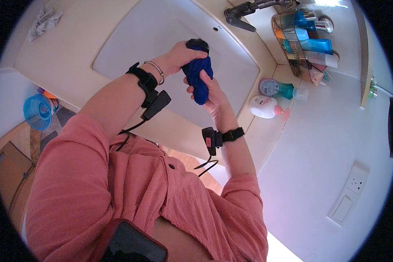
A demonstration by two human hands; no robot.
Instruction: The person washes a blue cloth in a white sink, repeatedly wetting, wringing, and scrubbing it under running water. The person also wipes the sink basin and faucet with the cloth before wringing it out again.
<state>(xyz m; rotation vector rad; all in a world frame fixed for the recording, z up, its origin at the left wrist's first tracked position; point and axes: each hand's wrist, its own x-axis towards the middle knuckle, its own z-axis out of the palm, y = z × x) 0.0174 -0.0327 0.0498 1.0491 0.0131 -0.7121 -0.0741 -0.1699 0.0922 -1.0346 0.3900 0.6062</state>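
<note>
My left hand [180, 55] grips the upper part of a dark object [198, 43] with a rounded black end. A deep blue cloth [199, 83] is wrapped around the object's lower part and hides most of it, so I cannot tell what it is. Around the cloth from below, my right hand [215, 93] has its fingers behind and its thumb on top. Both hands are over a white rectangular sink basin [127, 49].
A dark faucet [240, 18] stands at the basin's far edge. On the right are a white pump bottle [263, 107], a green bottle [285, 90] and a clear rack [283, 42] of toiletries. Crumpled tissue [45, 21] lies on the left counter. Cables hang from both wrist straps.
</note>
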